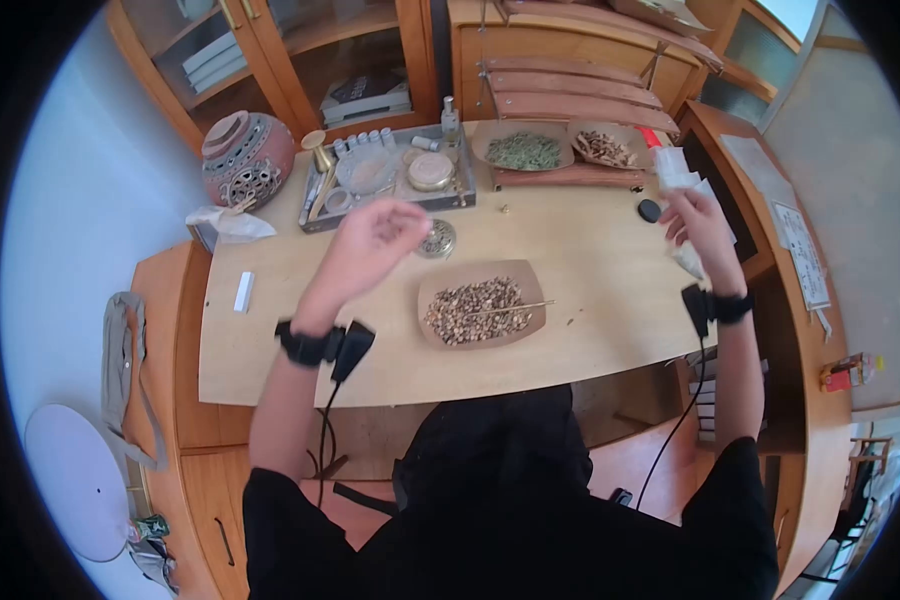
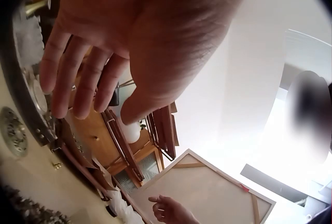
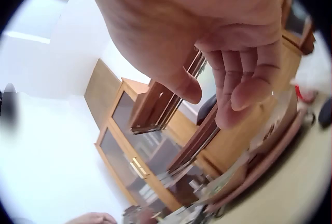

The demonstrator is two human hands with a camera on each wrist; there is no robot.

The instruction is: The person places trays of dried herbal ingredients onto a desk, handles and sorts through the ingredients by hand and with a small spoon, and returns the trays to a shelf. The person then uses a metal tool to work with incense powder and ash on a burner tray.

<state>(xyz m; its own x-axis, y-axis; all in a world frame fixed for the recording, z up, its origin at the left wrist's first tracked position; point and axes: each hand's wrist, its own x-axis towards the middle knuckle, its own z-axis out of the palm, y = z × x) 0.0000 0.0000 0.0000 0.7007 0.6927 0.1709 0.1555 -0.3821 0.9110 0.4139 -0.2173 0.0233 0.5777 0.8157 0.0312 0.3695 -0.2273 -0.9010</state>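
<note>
My left hand [image 1: 368, 248] is raised over the left half of the table, its fingers loosely bent with nothing between them in the left wrist view. Just past its fingertips in the head view lies a round openwork metal lid [image 1: 437, 239]. Over the table's right end hovers my right hand [image 1: 703, 232], fingers relaxed and holding nothing. A round black lid [image 1: 649, 210] and white paper packets [image 1: 673, 166] lie near it. Between the hands, a brown paper tray [image 1: 519, 338] holds small mottled dried pieces [image 1: 475, 310], with a thin golden stick [image 1: 520, 306] across it.
At the back left, a grey tray [image 1: 390, 215] carries jars, small bottles and glass dishes beside a pink pierced pot [image 1: 247, 160]. A low wooden stand [image 1: 570, 177] bears two paper trays, one of green dried herb [image 1: 525, 151]. A white box [image 1: 243, 292] lies at left.
</note>
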